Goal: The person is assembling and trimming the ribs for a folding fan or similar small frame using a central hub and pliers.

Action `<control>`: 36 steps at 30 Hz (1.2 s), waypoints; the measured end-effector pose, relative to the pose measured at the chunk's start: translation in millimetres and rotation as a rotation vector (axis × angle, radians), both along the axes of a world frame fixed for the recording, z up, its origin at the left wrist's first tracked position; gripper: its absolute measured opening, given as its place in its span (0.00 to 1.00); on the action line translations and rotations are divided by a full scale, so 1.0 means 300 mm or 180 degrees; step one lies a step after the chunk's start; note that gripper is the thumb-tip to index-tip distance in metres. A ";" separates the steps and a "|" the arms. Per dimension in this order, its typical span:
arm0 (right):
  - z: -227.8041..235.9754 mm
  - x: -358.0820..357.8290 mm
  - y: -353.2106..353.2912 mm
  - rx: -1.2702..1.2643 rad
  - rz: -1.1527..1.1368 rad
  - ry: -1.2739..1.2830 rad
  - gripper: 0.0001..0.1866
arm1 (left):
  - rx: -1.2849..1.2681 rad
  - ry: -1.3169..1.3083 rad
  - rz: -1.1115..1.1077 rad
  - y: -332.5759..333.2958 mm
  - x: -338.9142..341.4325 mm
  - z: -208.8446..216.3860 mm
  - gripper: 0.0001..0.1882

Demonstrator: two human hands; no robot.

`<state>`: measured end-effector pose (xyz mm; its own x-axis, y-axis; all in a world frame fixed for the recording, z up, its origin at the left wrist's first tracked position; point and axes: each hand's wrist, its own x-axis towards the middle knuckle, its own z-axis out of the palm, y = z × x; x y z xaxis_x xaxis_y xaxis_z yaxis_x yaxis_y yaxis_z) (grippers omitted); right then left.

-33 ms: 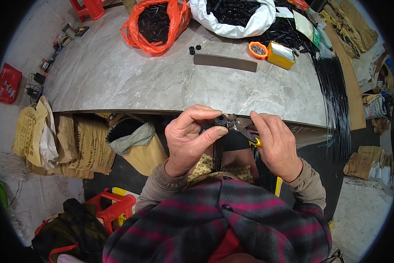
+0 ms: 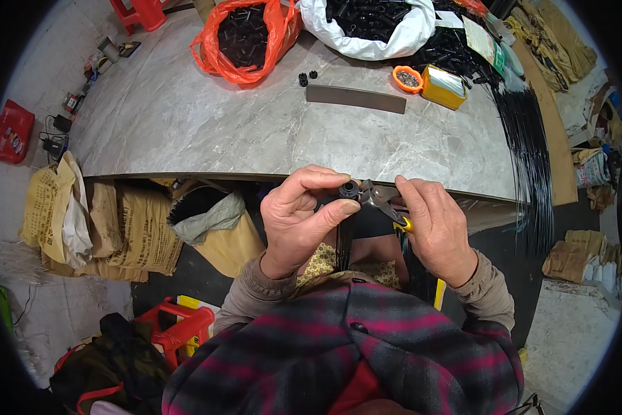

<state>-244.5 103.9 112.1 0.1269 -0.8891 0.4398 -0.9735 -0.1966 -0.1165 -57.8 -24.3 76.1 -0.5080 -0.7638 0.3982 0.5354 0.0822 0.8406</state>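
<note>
The person's left hand (image 2: 297,225) pinches a round black plastic fitting (image 2: 350,190) between thumb and forefinger, its hollow end facing up. Thin black strands (image 2: 343,242) hang below it toward the lap. The right hand (image 2: 437,229) grasps metal pliers (image 2: 374,200) with yellow handles, their head against or just beside the fitting's right side; which of the two cannot be told. Both hands are at the near edge of a grey marbled table (image 2: 207,131), with the fitting between them.

Farther back on the table lies a flat grey-brown strip (image 2: 356,99), with small black parts (image 2: 303,79) near its left end. Beyond its right end, an orange bowl (image 2: 409,89) of small metal pieces stands beside a yellow box (image 2: 441,97). At the far side, a red bag (image 2: 281,31) and a white bag (image 2: 366,50) hold many black pieces.
</note>
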 end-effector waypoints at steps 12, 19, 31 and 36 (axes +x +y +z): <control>-0.023 -0.014 -0.011 -0.0249 0.0021 0.0175 0.33 | -0.0275 -0.0120 0.0017 -0.005 0.003 -0.005 0.16; -0.095 -0.085 -0.046 -0.0439 0.0113 -0.0084 0.23 | -0.0204 -0.0127 0.0027 -0.009 -0.029 0.022 0.16; -0.364 -0.388 -0.324 -0.0003 -0.1696 -0.0542 0.20 | 0.0366 -0.0121 0.0068 -0.093 -0.078 -0.014 0.14; -0.377 -0.390 -0.389 -0.0049 -0.1689 0.0061 0.23 | 0.0333 -0.0042 -0.0073 -0.135 -0.086 -0.045 0.15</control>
<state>-361.5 -12.9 -1.0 -0.3306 -0.8267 0.4553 -0.9415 0.3222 -0.0986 -83.4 -64.7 62.7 -0.5303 -0.7890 0.3101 0.5250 -0.0184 0.8509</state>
